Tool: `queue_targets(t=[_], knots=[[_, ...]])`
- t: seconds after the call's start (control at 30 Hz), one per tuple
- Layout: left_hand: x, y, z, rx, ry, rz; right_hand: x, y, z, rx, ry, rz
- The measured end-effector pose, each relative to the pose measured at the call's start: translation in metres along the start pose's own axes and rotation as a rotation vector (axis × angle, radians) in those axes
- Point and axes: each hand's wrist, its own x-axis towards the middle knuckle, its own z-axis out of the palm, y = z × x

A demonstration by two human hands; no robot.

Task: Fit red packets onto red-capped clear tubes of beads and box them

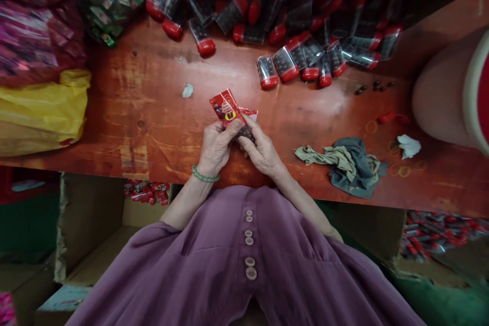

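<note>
Red, glossy and flat, here's the printed packet [221, 103], a slim rectangle held well to the left of the crumpled rag [353, 163]! Left hand [217, 145] clamps it, thumb pressed across the near end, and a bead bracelet, smooth and green [205, 176], rings that wrist. Right hand [263, 150], nearer the rag, pinches a dark, knobbly piece [246, 132] between thumb and fingers; whether it's joined to the packet, I can't tell. Look at the line: the packet's long axis runs on a slant, its free end pointing away from the body and off to the left, away from the rag. Polished, scuffed reddish wood makes the tabletop [153, 112]; beyond the rag lie small round brown balls [376, 84], and farther beyond and leftward, clear containers with rounded red ends [288, 63] crowd together. Pale, smooth-walled, the bucket [439, 91] stands beyond the rag to its right, and soft, creased cloth is the rag itself
</note>
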Motion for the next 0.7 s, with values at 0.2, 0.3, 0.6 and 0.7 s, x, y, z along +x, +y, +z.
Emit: queue_targets(t=[0.2, 0.3, 0.6, 0.7], knots=[[0.000, 0.000, -0.004, -0.042, -0.021, 0.017, 0.001, 0.000, -0.007, -0.042, -0.011, -0.032], [0.001, 0.000, -0.009, -0.035, -0.047, -0.029, -0.002, 0.002, -0.005, 0.028, -0.016, 0.004], [0.001, 0.009, -0.017, 0.000, -0.122, -0.066, 0.000, 0.000, 0.004, -0.016, 0.008, -0.013], [-0.001, 0.007, -0.014, -0.053, -0.039, 0.003, 0.003, -0.002, 0.002, -0.151, 0.039, -0.125]])
